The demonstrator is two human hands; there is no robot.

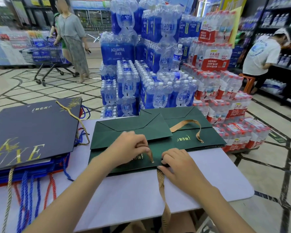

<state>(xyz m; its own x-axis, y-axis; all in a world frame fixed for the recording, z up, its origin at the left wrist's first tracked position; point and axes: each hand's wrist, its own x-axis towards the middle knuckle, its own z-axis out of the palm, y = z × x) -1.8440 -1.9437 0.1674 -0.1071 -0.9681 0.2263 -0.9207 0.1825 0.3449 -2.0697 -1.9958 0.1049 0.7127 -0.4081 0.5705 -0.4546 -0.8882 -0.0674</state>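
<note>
A flat dark green paper gift bag (124, 132) lies on the pale table (217, 174) in front of me, on top of a second green bag (191, 137). My left hand (129, 145) rests on the near bag and pinches its gold ribbon handle (149, 155) close to the eyelet. At the bag's near edge, my right hand (178, 163) pinches the rim. A second length of gold ribbon (163, 190) hangs from under that hand over the table's front. The far bag's gold ribbon handle (188, 126) lies loose on it.
A stack of navy gift bags (32, 132) with blue, red and gold cord handles sits at the table's left. Behind the table stand stacked packs of bottled water (141, 73). A person with a shopping cart (45, 54) walks at the far left; another person (262, 54) crouches by shelves at the right.
</note>
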